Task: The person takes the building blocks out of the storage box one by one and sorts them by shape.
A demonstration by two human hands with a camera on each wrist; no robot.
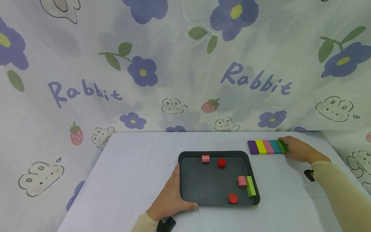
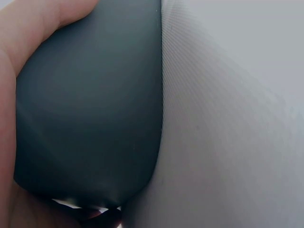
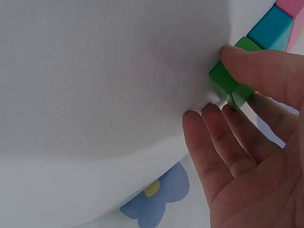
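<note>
At the far right of the table [image 1: 130, 167], the right hand [image 1: 299, 150] pinches the green block [image 1: 282, 147] between thumb and fingers, at the end of a row, beside the teal block [image 1: 275, 147]. The step in hand looks like handling that block; lifting it would call for a firm pinch that spares its neighbour. Nearer the person, the left hand [image 1: 171, 197] grips the tray [image 1: 207, 187] round its near left corner; inside lies a lime block [image 1: 251, 187].
</note>
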